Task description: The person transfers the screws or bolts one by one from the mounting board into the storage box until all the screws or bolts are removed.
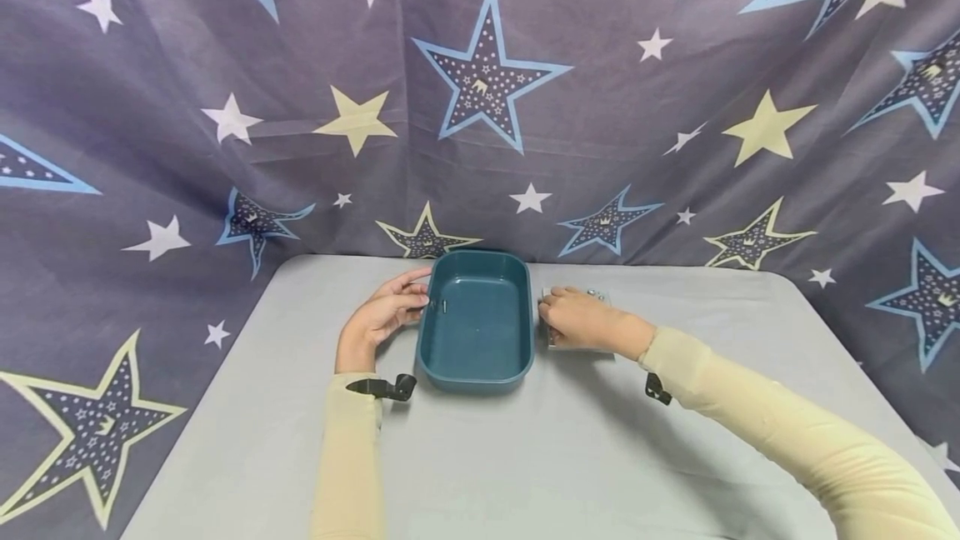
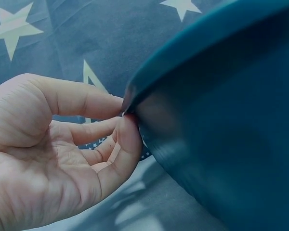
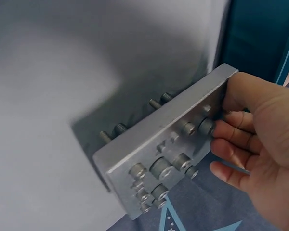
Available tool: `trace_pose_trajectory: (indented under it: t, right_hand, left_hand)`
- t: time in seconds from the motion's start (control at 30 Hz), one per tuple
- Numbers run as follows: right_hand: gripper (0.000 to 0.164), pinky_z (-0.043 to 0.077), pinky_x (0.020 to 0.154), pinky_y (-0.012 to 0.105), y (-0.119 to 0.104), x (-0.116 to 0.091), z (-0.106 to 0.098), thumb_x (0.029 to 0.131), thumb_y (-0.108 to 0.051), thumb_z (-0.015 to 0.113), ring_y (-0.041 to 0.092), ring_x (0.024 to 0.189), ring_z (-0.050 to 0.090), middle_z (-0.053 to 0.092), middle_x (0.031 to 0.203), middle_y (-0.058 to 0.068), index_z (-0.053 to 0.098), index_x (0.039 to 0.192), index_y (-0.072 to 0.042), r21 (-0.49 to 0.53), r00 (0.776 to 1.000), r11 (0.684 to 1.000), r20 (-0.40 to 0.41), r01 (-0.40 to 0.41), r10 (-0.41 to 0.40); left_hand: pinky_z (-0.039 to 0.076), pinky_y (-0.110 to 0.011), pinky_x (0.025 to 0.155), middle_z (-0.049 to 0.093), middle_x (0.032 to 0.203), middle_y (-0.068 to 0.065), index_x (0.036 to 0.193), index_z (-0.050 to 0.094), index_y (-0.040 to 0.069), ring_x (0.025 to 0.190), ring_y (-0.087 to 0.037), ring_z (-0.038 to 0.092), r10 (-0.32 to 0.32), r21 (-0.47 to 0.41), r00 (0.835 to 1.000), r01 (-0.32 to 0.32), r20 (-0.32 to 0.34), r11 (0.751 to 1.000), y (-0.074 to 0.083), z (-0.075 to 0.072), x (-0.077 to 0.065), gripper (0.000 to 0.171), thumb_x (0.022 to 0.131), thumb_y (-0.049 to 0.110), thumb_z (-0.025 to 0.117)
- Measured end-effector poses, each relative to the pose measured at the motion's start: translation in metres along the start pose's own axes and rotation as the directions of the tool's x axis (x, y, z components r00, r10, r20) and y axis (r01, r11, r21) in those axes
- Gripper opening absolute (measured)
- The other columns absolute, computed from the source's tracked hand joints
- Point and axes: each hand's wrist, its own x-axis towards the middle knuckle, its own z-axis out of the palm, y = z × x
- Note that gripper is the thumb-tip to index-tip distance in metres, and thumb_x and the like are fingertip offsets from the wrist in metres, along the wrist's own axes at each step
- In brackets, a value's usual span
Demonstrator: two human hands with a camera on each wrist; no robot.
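A deep dark teal tray [image 1: 480,332] with rounded corners stands on the grey table. My left hand [image 1: 386,311] pinches its left rim between thumb and fingers, seen close in the left wrist view at the rim [image 2: 159,57]. Right of the tray is a silver metal plate [image 3: 159,130] with several socket-head bolts in its face; threaded ends stick out behind it. My right hand [image 1: 581,317] is at the plate's end nearest the tray. Its curled fingers pinch a bolt [image 3: 207,126] there, the thumb tip partly hidden behind the plate's edge.
The grey cloth-covered table [image 1: 465,465] reaches back to a dark star-patterned curtain [image 1: 480,182]. Black camera mounts [image 1: 386,387] sit at the wrists over pale yellow sleeves [image 1: 348,465]. The tray's inside shows a small slot-like mark on its left wall.
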Motion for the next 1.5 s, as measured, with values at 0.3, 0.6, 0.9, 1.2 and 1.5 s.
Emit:
trace_pose_trajectory:
  t: [0.3, 0.6, 0.9, 1.2, 1.5]
  right_hand:
    - [0.009, 0.051, 0.073, 0.038, 0.0010, -0.0050, 0.0018, 0.081, -0.010, 0.071, 0.022, 0.078, 0.056, 0.060, 0.080, 0.004, 0.064, 0.084, -0.005, -0.041, 0.997, 0.999, -0.072, 0.012, -0.015]
    - [0.013, 0.050, 0.072, 0.037, -0.0004, -0.0061, 0.0008, 0.089, -0.015, 0.069, 0.021, 0.076, 0.055, 0.063, 0.079, 0.005, 0.067, 0.084, -0.004, -0.016, 0.999, 1.000, -0.037, -0.005, 0.005]
    - [0.012, 0.052, 0.072, 0.038, 0.0030, -0.0058, 0.0000, 0.090, -0.014, 0.070, 0.022, 0.076, 0.057, 0.063, 0.079, 0.006, 0.066, 0.086, -0.003, 0.017, 0.999, 1.000, -0.051, -0.015, 0.016]
    - [0.010, 0.050, 0.071, 0.037, 0.0014, -0.0054, -0.0032, 0.084, -0.008, 0.071, 0.023, 0.080, 0.057, 0.063, 0.084, 0.006, 0.064, 0.089, -0.003, -0.026, 0.998, 1.000, -0.061, 0.016, -0.017]
    - [0.017, 0.047, 0.078, 0.036, 0.0038, -0.0094, 0.0039, 0.089, -0.022, 0.070, 0.022, 0.087, 0.058, 0.068, 0.093, 0.005, 0.067, 0.094, -0.006, -0.302, 0.980, 0.950, -0.148, 0.084, -0.133]
  left_hand:
    - [0.054, -0.024, 0.078, 0.060, 0.093, 0.007, 0.160, 0.021, -0.002, 0.084, -0.005, 0.062, 0.001, -0.002, 1.000, -0.001, 0.002, 1.000, 0.0001, 0.0005, -0.0014, 0.068, 0.098, -0.013, 0.046]
    - [0.054, -0.024, 0.077, 0.060, 0.094, 0.006, 0.160, 0.020, -0.002, 0.083, -0.005, 0.063, 0.000, -0.005, 1.000, 0.000, 0.012, 1.000, -0.0005, 0.0022, 0.0001, 0.068, 0.098, -0.013, 0.046]
    - [0.055, -0.025, 0.078, 0.060, 0.096, 0.006, 0.160, 0.022, -0.001, 0.084, -0.005, 0.063, 0.007, 0.004, 1.000, -0.007, 0.004, 1.000, -0.0001, -0.0001, 0.0019, 0.068, 0.098, -0.012, 0.047]
    - [0.054, -0.025, 0.079, 0.059, 0.097, 0.007, 0.161, 0.021, 0.000, 0.085, -0.005, 0.063, 0.004, 0.011, 1.000, -0.004, -0.004, 1.000, -0.0006, -0.0009, 0.0028, 0.068, 0.099, -0.012, 0.047]
    - [0.053, -0.025, 0.079, 0.057, 0.097, 0.006, 0.161, 0.020, -0.001, 0.083, -0.004, 0.062, 0.001, 0.019, 1.000, -0.001, -0.007, 1.000, -0.0029, -0.0007, 0.0027, 0.068, 0.099, -0.012, 0.046]
